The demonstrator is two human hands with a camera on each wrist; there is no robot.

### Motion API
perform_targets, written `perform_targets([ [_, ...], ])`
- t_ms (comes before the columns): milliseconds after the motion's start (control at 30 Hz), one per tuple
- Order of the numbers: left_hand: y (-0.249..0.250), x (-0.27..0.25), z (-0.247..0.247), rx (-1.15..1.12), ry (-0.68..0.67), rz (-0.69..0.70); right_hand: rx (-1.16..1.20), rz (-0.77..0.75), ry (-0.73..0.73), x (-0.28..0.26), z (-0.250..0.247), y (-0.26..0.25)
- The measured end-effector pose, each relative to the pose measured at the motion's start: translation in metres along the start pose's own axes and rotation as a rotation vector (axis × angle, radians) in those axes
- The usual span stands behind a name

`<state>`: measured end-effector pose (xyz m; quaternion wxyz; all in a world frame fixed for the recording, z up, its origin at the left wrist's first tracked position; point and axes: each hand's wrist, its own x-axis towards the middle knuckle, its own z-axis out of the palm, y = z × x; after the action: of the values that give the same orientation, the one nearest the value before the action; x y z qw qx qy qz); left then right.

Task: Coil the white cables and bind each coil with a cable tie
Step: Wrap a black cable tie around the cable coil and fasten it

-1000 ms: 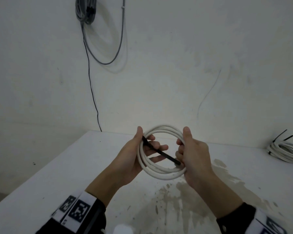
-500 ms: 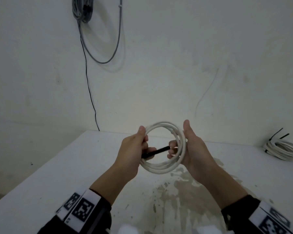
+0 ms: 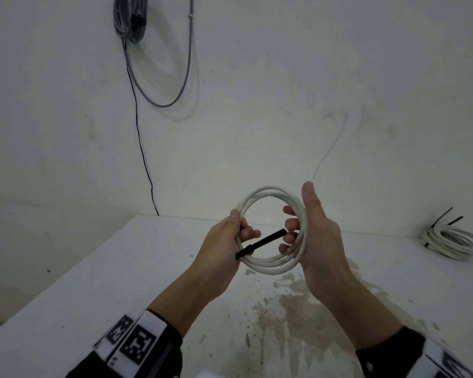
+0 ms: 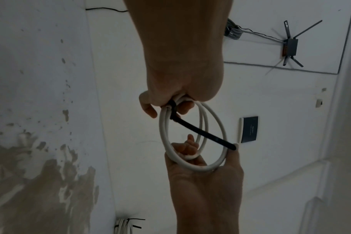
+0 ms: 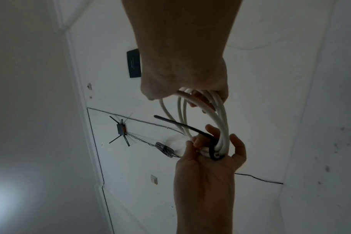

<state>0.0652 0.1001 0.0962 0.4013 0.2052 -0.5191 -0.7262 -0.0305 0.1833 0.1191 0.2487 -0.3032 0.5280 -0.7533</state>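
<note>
The left hand (image 3: 221, 251) pinched the black cable tie (image 3: 260, 243) round the white coil (image 3: 271, 264) at nine o'clock; the right hand (image 3: 316, 236) curled round its three o'clock side. Cinching well likely meant bunching loops while drawing the tail.

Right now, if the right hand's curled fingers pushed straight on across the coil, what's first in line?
Likely the free end of the black cable tie, just off the right hand fingertips; beyond it, the left hand. Depth is unclear.

A plain white table (image 3: 99, 274), blotched with a brownish stain (image 3: 292, 309) across its near middle, carries a bundle of coiled white cable bound with black ties (image 3: 452, 238) at its far right corner.
</note>
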Motion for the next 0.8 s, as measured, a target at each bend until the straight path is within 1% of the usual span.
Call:
perform_targets([
  [100,-0.002,-0.003,0.001,0.068,-0.024,-0.002,-0.063,-0.015,0.066,0.002,-0.004,0.006],
  [200,-0.003,-0.007,-0.001,0.116,-0.091,-0.039,-0.132,-0.056,0.133,0.007,-0.008,0.008],
  [267,0.001,-0.007,-0.002,0.131,-0.111,-0.061,-0.193,-0.091,0.131,0.011,-0.012,0.010],
  [333,0.007,-0.005,-0.001,0.158,-0.104,-0.054,-0.267,-0.130,0.111,0.014,-0.014,0.015],
  [433,0.012,-0.003,0.006,0.283,-0.106,-0.060,-0.350,-0.149,0.059,0.015,-0.014,0.017],
  [533,0.015,-0.004,0.010,0.292,-0.127,-0.134,-0.277,-0.042,-0.007,0.016,-0.016,0.010],
  [600,0.015,-0.005,0.011,0.281,-0.143,-0.129,-0.234,0.050,-0.068,0.017,-0.018,0.005],
  [700,0.013,-0.003,0.013,0.200,-0.166,-0.129,-0.188,0.169,-0.175,0.020,-0.022,0.004],
  [800,0.008,-0.001,0.012,0.087,-0.140,-0.156,-0.091,0.240,-0.270,0.025,-0.027,0.007],
])
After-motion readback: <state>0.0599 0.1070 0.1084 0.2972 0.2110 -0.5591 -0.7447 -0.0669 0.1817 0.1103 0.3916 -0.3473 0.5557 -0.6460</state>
